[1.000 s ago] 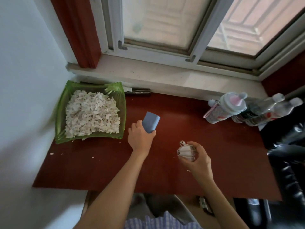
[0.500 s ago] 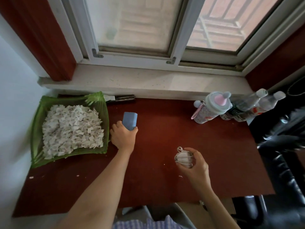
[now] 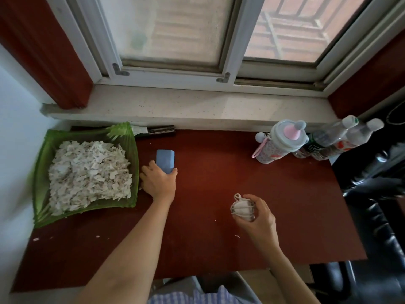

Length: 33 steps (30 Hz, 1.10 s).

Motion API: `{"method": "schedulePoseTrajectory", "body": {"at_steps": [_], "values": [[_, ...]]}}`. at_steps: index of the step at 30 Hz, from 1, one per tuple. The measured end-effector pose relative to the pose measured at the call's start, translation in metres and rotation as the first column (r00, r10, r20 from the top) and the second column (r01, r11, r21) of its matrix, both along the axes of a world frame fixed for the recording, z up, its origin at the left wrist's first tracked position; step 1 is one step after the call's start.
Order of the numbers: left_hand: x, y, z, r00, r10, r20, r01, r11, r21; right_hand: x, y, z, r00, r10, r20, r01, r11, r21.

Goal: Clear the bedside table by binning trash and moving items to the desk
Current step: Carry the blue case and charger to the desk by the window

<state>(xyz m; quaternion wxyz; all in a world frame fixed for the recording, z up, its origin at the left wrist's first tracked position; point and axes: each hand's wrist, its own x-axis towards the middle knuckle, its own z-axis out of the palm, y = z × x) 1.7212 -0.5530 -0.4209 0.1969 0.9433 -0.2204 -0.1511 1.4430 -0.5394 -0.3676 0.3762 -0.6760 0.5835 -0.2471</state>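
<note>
On the red desk (image 3: 219, 172), left hand (image 3: 158, 182) grips blue case (image 3: 165, 161); right hand (image 3: 256, 216) clasps white bundle (image 3: 242, 209).

Three bottles: one patterned bottle (image 3: 276, 144) and two clear bottles (image 3: 329, 137) (image 3: 359, 137). One green tray (image 3: 131, 150), one blue case (image 3: 165, 160), one white bundle (image 3: 242, 208).

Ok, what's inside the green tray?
The green tray holds a heap of white paper scraps covering nearly its whole floor. Anything beneath the heap is hidden.
</note>
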Motion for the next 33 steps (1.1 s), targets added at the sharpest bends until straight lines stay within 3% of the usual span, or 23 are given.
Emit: {"method": "schedulePoseTrajectory", "body": {"at_steps": [7, 11, 16, 18, 33], "values": [[-0.011, 0.014, 0.003, 0.998, -0.059, -0.011, 0.059, 0.997, 0.046, 0.012, -0.017, -0.003, 0.998, 0.059, 0.015, -0.06, 0.998, 0.018], [-0.031, 0.05, -0.002, 0.981, -0.172, 0.093, 0.174, 0.985, -0.01, 0.032, -0.032, -0.006, 0.989, 0.142, 0.048, -0.145, 0.987, 0.064], [-0.055, 0.109, -0.014, 0.803, -0.524, 0.284, 0.523, 0.848, 0.086, 0.073, -0.063, -0.016, 0.954, 0.298, 0.013, -0.298, 0.952, 0.071], [-0.06, 0.129, -0.02, 0.739, -0.595, 0.316, 0.592, 0.797, 0.118, 0.092, -0.077, -0.022, 0.942, 0.337, -0.006, -0.336, 0.94, 0.062], [-0.064, 0.167, -0.035, 0.793, -0.579, 0.191, 0.549, 0.814, 0.188, 0.192, -0.147, -0.048, 0.9, 0.426, -0.09, -0.431, 0.901, -0.045]]}}
